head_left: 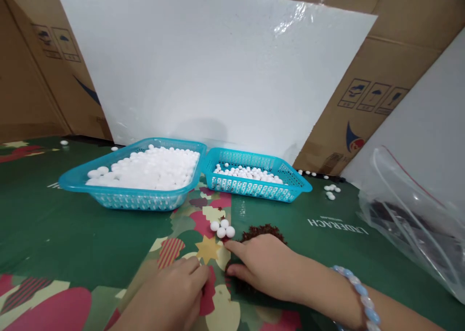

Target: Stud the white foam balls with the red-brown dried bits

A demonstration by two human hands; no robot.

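Note:
A small cluster of white balls (222,229) sits on the patterned mat, with its balls touching. My right hand (267,265) lies just below and right of it, index fingertip close to the cluster and thumb held apart from that finger. Partly under and behind this hand is a heap of small reddish-brown bits (264,231). My left hand (174,287) rests lower left with its fingers curled together; what they hold, if anything, is hidden. A bracelet of blue and white beads (359,288) circles my right wrist.
Two blue plastic baskets hold white balls: a fuller left one (134,199) and a right one (254,189). Loose white balls (331,191) lie to their right. A clear zip bag (417,224) with dark contents stands at far right. A white board (218,69) and cardboard (392,65) form the back.

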